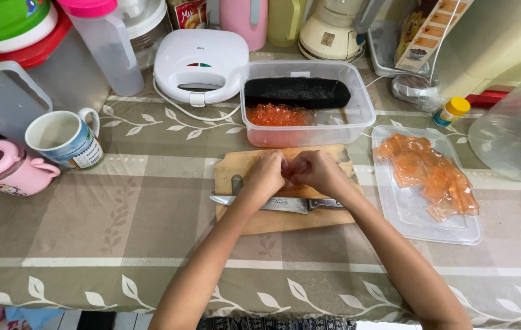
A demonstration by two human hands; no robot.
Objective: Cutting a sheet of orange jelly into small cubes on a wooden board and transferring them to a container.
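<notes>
A: Worktop point(120, 226), under a leaf-patterned cloth?
B: Crowded. Clear tub point(358, 116) holding orange jelly bits point(279, 115) behind a wooden cutting board point(236, 168); lid point(407, 211) with orange wrapped pieces point(431, 174) to the right.
A: Hands?
B: Left hand point(265, 176) and right hand point(316, 171) pressed together above the board, fingertips pinching something small, hidden. Knife point(273, 203) lying beneath the wrists.

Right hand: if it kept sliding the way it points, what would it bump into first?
The right hand points left, toward the left hand, and already seems to touch it over the wooden cutting board. So the left hand comes first.
</notes>
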